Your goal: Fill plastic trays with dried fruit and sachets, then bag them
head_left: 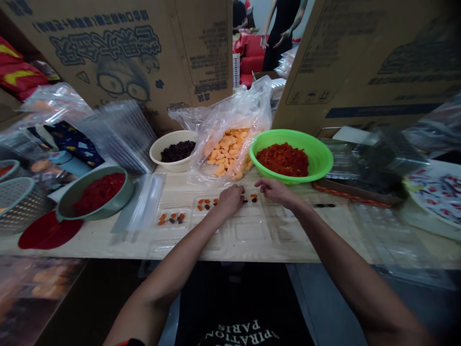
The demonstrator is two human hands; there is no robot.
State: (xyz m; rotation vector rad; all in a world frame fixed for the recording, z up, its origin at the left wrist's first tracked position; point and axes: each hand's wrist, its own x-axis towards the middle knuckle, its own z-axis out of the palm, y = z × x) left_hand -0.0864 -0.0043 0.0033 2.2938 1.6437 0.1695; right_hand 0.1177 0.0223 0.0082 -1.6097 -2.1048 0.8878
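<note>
My left hand point(230, 198) is curled into a loose fist over a clear plastic compartment tray point(248, 230) on the wooden table. What its fingers hold is hidden. My right hand point(275, 190) rests beside it, fingers pinched together just in front of the green bowl point(317, 161) of red pieces. Small orange and dark candies point(172, 217) lie in the tray's compartments near both hands. A clear bag of orange pieces point(228, 151) lies open right behind my left hand.
A white bowl point(162, 149) of dark pieces sits behind the tray. A grey-green bowl point(77, 192) of red pieces stands at left beside stacked clear trays point(118, 132). Large cardboard boxes point(144, 53) wall the back. A person point(283, 29) stands far behind.
</note>
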